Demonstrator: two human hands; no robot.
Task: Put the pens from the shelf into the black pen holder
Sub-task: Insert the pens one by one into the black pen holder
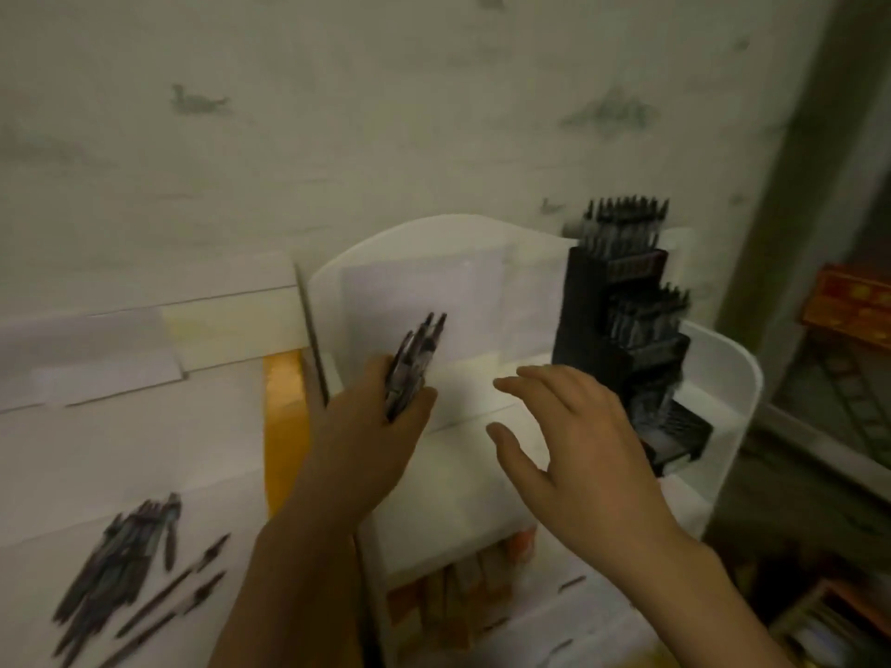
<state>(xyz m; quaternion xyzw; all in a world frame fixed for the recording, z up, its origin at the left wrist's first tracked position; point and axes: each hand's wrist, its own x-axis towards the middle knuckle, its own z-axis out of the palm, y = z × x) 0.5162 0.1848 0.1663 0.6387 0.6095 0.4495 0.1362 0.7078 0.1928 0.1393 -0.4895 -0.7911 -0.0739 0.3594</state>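
The tiered black holder (627, 339) is seen on the white shelf (723, 378) at the right, its upper tiers filled with upright pens. A bundle of pens (414, 364) is gripped by the curled fingers of the left hand (376, 426). The right hand (578, 436) is held beside it, fingers apart and holding nothing, near the holder. More loose pens (125, 566) are lying on the white surface at lower left.

Both forearms bare, no sleeves/rings on left hand (381, 417) or right hand (578, 441).
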